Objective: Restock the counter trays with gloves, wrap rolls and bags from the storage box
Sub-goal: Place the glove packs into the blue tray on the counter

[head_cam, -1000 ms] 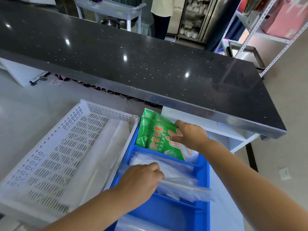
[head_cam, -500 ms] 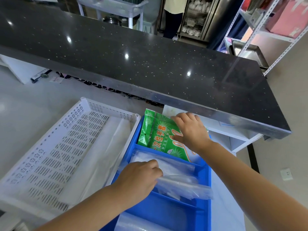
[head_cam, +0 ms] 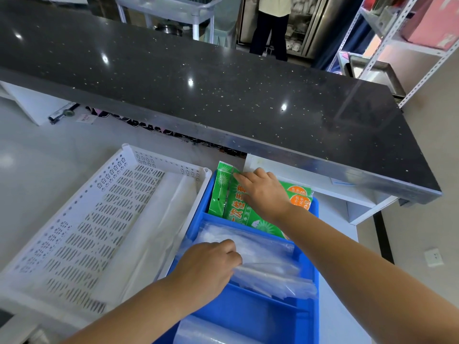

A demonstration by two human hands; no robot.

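Observation:
A blue divided tray (head_cam: pixel 268 316) stands in front of me on the white counter. Green glove packs (head_cam: pixel 223 197) lean in its far compartment, and my right hand (head_cam: pixel 263 192) lies flat on them with fingers spread toward the packs' top left. Clear plastic bags (head_cam: pixel 270 266) fill the middle compartment; my left hand (head_cam: pixel 208 266) rests curled on their left end, whether gripping I cannot tell. A clear wrap roll (head_cam: pixel 206 331) shows in the near compartment. A white perforated basket (head_cam: pixel 82 229) lies to the left, lined with clear film.
A black speckled countertop (head_cam: pixel 223 90) overhangs just beyond the tray. A white shelf unit (head_cam: pixel 347 197) sits under it at right. A person stands in the background by a metal cabinet (head_cam: pixel 270 26). Metal shelving (head_cam: pixel 397 33) stands at far right.
My right hand slid left and up across the green glove packs, pressing them flatter into the far compartment. Orange labels at their right end came into view. My left hand stayed on the bags.

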